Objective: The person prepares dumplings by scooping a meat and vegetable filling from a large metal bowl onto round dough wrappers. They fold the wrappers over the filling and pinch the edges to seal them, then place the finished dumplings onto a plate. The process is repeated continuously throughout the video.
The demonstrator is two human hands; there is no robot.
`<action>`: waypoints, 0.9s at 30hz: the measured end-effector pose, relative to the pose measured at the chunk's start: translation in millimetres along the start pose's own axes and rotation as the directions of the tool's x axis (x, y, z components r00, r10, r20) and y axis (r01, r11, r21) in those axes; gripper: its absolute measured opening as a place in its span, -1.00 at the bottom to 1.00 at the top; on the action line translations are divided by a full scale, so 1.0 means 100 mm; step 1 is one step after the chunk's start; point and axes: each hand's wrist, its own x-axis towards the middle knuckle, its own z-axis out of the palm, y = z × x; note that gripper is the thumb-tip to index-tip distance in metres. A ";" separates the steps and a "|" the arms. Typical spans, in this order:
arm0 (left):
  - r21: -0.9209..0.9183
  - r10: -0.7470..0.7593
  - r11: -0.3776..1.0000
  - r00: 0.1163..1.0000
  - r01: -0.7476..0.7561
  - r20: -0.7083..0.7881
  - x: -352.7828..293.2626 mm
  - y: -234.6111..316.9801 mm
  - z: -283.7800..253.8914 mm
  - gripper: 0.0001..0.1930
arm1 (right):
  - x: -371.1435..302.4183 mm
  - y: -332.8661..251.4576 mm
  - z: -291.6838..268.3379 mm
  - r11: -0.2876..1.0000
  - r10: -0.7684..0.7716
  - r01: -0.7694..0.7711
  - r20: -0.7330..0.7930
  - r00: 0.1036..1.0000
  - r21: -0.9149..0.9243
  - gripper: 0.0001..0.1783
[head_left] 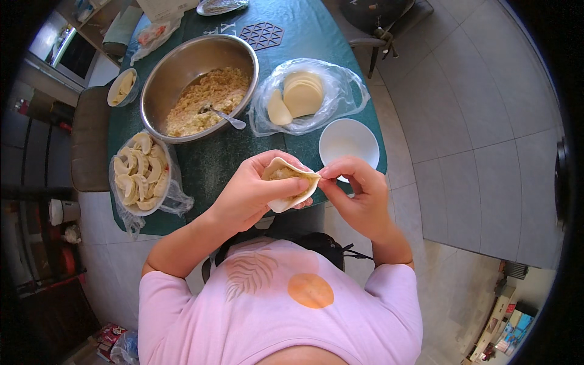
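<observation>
A round dumpling wrapper [283, 204] with pale filling in it is folded partway, its top still gaping. My left hand [252, 182] cups it from below, the thumb pressed over the filling. At its right corner my right hand [359, 188] pinches the dough edge between thumb and fingertips. Just beyond my right hand stands a white bowl [349, 141]. Farther off, a stack of round wrappers [303, 91] lies in a clear plastic bag [340, 103]. A large steel bowl [152, 85] holds crumbly filling [204, 97], with a spoon [228, 117] resting in it.
Folded dumplings [143, 173] fill a plastic-lined dish at the table's left edge. Behind it is a small bowl [123, 87] with pale pieces. A dark hexagonal trivet [261, 36] lies on the green tablecloth [225, 152]. Chairs [91, 140] stand left and at the far right.
</observation>
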 end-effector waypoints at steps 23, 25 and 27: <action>0.175 -0.021 0.984 1.000 0.018 0.013 -0.08 0.15 -0.15 -0.80 | 0.10 -0.09 0.10 0.984 -0.079 0.092 0.093 0.993 -0.151 -0.80; 0.171 0.009 0.985 1.000 -0.009 0.004 -0.08 0.13 -0.20 -0.79 | 0.12 -0.11 0.11 0.991 -0.055 0.066 0.097 0.994 -0.117 -0.80; 0.171 0.016 0.985 1.000 -0.014 -0.012 -0.10 0.14 -0.21 -0.80 | 0.16 -0.17 0.12 0.993 -0.022 0.036 0.120 0.992 -0.110 -0.79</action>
